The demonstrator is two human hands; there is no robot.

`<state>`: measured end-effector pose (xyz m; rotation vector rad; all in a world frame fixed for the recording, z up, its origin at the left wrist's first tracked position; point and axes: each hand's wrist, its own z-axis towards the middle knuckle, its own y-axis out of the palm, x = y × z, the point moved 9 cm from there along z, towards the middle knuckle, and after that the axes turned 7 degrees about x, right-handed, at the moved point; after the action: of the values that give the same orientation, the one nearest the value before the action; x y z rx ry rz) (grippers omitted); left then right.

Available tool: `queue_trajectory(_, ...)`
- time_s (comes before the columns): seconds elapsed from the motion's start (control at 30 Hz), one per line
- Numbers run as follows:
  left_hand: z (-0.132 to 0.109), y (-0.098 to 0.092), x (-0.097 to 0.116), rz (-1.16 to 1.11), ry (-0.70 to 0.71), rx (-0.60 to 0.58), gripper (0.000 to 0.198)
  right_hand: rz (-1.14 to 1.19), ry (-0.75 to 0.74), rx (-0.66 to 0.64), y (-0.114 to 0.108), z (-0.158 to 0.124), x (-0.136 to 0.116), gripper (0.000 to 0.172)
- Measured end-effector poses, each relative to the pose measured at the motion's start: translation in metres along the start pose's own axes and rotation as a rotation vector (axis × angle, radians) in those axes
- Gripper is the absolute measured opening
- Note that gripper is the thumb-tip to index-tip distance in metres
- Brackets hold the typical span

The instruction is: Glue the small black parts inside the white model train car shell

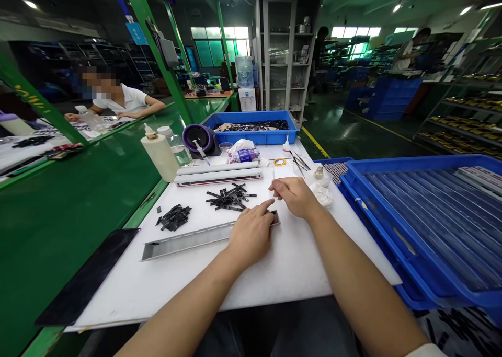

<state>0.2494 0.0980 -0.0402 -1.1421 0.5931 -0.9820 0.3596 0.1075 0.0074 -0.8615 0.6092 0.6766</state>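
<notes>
A long grey metal channel (188, 244) lies slantwise on the white work board, its hollow side showing. My left hand (251, 234) is over its right end, the index finger stretched out and the others closed on the channel. Just beyond that end, my right hand (296, 195) is raised with fingertips pinched together. A thin whitish tip shows above the pinch, too small to name. Behind the channel lie two heaps of small black strips, one left (174, 217) and one nearer the middle (231, 196). White channels with dark slots (219, 176) rest behind the heaps.
A cream bottle (160, 156), a clear bottle (181, 153), a syringe (201, 152), a tissue pack (243, 153), yellow tape (280, 162) and tweezers (300, 161) stand or lie at the back. Blue trays are behind (251, 137) and right (392, 163). A co-worker (125, 98) sits left.
</notes>
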Motion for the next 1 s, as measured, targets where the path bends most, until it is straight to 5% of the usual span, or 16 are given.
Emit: queue_trajectory(1.0, -0.0001, 0.0005, -0.0001, -0.006, 0.001, -0.019, 0.029, -0.016, 0.006, -0.012, 0.0015, -0.0008, 0.0025, 0.049)
